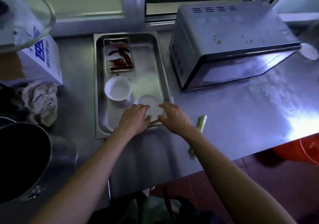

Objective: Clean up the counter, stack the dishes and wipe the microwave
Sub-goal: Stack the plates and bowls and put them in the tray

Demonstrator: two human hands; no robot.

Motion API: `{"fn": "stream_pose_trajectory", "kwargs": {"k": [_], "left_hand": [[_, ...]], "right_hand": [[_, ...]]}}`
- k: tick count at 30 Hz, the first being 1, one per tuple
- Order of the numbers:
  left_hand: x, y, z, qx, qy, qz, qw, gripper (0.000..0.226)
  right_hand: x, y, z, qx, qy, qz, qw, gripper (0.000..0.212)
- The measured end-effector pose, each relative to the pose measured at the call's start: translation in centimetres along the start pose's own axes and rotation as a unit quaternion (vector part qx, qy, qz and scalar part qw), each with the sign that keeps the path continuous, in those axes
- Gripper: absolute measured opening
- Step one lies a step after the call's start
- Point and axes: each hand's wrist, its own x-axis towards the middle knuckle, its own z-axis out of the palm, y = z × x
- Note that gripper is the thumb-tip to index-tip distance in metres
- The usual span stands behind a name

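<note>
A steel tray [156,54] lies on the steel counter. In its near right corner sits a small white plate [149,103]. My left hand [136,116] grips the plate's left edge and my right hand [172,116] grips its right edge, fingers curled over the rim. A white bowl [118,89] stands just left of the plate in the tray. A small steel dish of dried red chillies [119,54] sits at the tray's far end. The silver microwave [229,41] stands to the right, with green crumbs [219,41] on its top.
A crumpled rag [41,101] lies left of the tray, beside a white and blue carton [46,58]. A dark pot [20,156] stands at the near left. A green vegetable stalk [202,122] lies on the counter by my right wrist. A red bucket [300,151] sits below the counter edge.
</note>
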Motion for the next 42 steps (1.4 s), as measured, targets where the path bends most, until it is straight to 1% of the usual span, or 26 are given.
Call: {"fn": "stream_pose_trajectory", "kwargs": {"k": [3, 5, 9, 13, 20, 23, 26, 29, 33, 39, 42], "left_hand": [[-0.7, 3.9, 0.6, 0.036, -0.006, 0.032, 0.999, 0.045], [-1.4, 6.8, 1.2, 0.047, -0.011, 0.046, 0.998, 0.039], [-3.0, 13.6, 3.1, 0.067, -0.036, 0.093, 0.993, 0.048], [-4.6, 21.5, 5.8, 0.089, -0.053, 0.146, 0.984, 0.047], [-6.5, 34.2, 10.4, 0.141, -0.077, 0.240, 0.957, 0.049], [-7.4, 39.1, 11.7, 0.159, -0.081, 0.285, 0.942, 0.048], [-8.3, 43.5, 12.8, 0.169, -0.092, 0.328, 0.925, 0.045], [-8.9, 47.0, 13.5, 0.168, -0.093, 0.361, 0.913, 0.045], [-9.5, 50.8, 14.7, 0.178, -0.101, 0.395, 0.896, 0.047], [-8.8, 54.4, 17.3, 0.208, -0.121, 0.433, 0.869, 0.050], [-7.5, 55.3, 18.7, 0.208, -0.134, 0.438, 0.865, 0.050]], "right_hand": [[-4.1, 3.0, -1.9, 0.012, 0.015, 0.008, 1.000, 0.046], [-7.2, 5.6, -3.0, 0.022, 0.020, 0.032, 0.999, 0.048], [-14.3, 11.5, -4.8, 0.043, 0.043, 0.099, 0.993, 0.048], [-21.7, 17.2, -6.1, 0.064, 0.078, 0.145, 0.984, 0.046], [-34.3, 25.4, -7.1, 0.086, 0.176, 0.248, 0.949, 0.056], [-38.7, 27.8, -7.2, 0.092, 0.203, 0.285, 0.932, 0.055], [-41.9, 29.3, -7.5, 0.104, 0.228, 0.305, 0.919, 0.051], [-43.8, 30.3, -8.2, 0.115, 0.252, 0.313, 0.909, 0.049], [-46.8, 31.8, -8.5, 0.115, 0.276, 0.347, 0.889, 0.050], [-49.7, 34.2, -7.8, 0.122, 0.265, 0.395, 0.871, 0.049], [-49.3, 35.8, -7.5, 0.122, 0.250, 0.406, 0.870, 0.050]]}}
